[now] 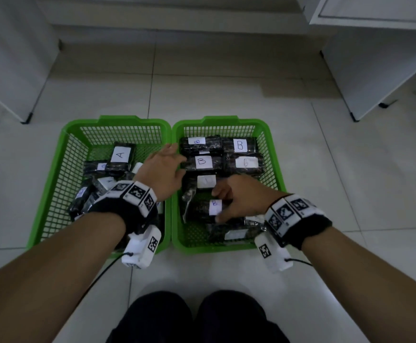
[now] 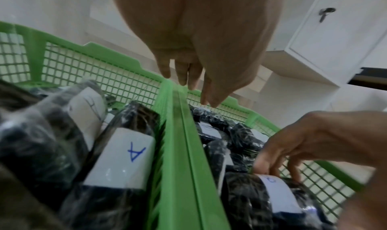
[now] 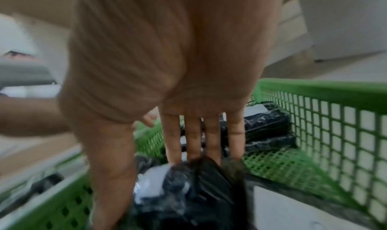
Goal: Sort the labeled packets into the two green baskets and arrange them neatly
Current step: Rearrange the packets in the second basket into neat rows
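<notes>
Head camera first: I see two green plastic lattice baskets side by side on the pale tiled floor [image 1: 226, 95], their inner rims touching. My left basket [image 1: 53, 194] holds a loose heap of dark, shiny plastic-wrapped packets with white paper labels marked A; the clearest one, the upright A packet [image 1: 120, 155], leans near the back. My right basket [image 1: 275, 169] holds the B packets, four of them laid flat in two tidy rows at the far end, such as the flat B packet [image 1: 203, 162].

My right hand [image 1: 241, 196] is down inside the right basket with thumb and fingers curled round a dark packet with a white B label [image 1: 202, 210], which lies near the front of that basket. On the right wrist camera I see the fingers [image 3: 192, 137] reaching over its far edge and the thumb along its near side, though that picture is blurred.

My left hand [image 1: 162, 169] hovers over the touching rims with its fingers straight and relaxed, holding nothing; the left wrist camera shows the fingertips [image 2: 182, 78] pointing down toward the shared rim, whether touching it I cannot tell.

White cabinets [image 1: 375, 58] stand beyond the baskets, and both wrists wear black bands with white marker blocks.
</notes>
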